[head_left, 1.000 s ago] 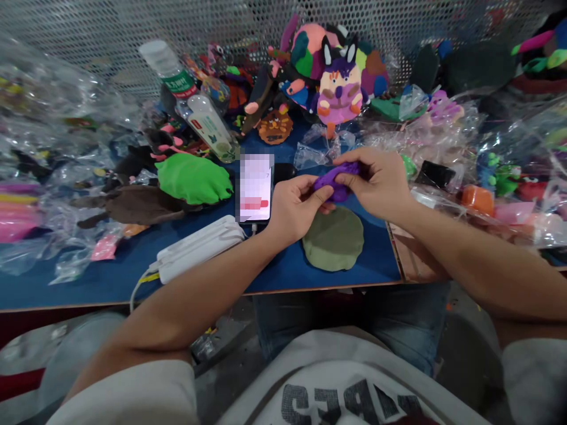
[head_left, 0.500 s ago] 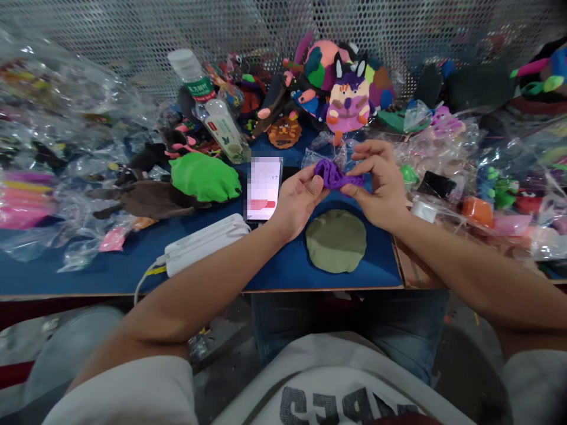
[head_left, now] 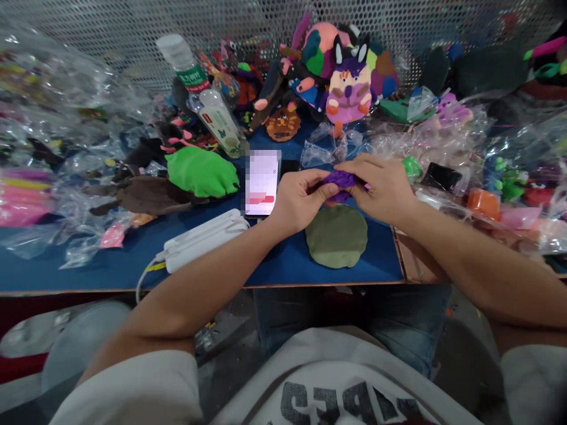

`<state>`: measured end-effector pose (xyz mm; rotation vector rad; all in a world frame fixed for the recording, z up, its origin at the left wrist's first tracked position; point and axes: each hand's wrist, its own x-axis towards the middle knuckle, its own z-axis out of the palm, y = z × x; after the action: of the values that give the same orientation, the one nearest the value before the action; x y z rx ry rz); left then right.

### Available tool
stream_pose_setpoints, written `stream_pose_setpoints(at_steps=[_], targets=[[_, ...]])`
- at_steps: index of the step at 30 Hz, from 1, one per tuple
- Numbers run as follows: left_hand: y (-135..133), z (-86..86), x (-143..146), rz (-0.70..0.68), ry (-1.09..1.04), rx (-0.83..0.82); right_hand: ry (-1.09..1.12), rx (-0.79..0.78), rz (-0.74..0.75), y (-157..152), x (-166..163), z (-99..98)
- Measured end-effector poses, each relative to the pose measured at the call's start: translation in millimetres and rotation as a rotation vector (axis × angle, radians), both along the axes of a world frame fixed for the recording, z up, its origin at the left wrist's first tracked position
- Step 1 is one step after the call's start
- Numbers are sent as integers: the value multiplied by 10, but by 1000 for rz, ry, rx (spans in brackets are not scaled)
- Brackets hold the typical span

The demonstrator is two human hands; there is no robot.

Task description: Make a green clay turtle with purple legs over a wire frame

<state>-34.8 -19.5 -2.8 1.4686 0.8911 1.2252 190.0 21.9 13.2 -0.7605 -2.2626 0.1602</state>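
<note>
Both forearms reach in from the lower corners of the view and meet over the middle of the blue surface (head_left: 283,268). The left hand (head_left: 297,198) is turned with its back towards the camera and its thumb pointing right. The right hand (head_left: 381,188) comes from the opposite side, knuckles up, its wrist bent slightly inward. Between them is a purple clay lump (head_left: 339,179), held in the air just above the surface. The fingers (head_left: 321,176) of the left hand are closed on its left end. The right hand's curled fingers cover its right end, so only the middle of the lump shows. The two hands almost touch each other around it.

Directly below the hands an olive-green clay disc (head_left: 336,236) lies flat on the surface, apart from the lump. Just left of the left hand a phone (head_left: 262,182) lies face up with its screen lit. A white power bank (head_left: 204,239) sits nearer the front edge, with a cable running off to the left. Further left lie a bright green clay sheet (head_left: 201,171) and a dark brown clay piece (head_left: 142,196), touching each other.

Behind the hands, against a perforated metal panel (head_left: 133,35), stand a clear plastic bottle (head_left: 204,97), tilted, an orange lion-face clay piece (head_left: 282,125) and a pink-and-purple clay animal figure (head_left: 348,88). Crumpled clear plastic bags (head_left: 447,141) holding coloured clay crowd both sides.
</note>
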Motion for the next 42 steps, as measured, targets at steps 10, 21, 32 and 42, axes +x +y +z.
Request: stream_pose_setpoints(at_steps=[10, 21, 32, 42], targets=[[139, -146, 43, 168, -198, -82, 477, -66, -282, 225, 166, -51], [21, -37, 47, -96, -120, -38, 245, -99, 25, -88, -127, -147], [122, -81, -6, 9, -319, -150, 87, -79, 205, 79, 67, -78], [30, -144, 16, -59, 11, 2, -54, 155, -41, -22, -5, -183]])
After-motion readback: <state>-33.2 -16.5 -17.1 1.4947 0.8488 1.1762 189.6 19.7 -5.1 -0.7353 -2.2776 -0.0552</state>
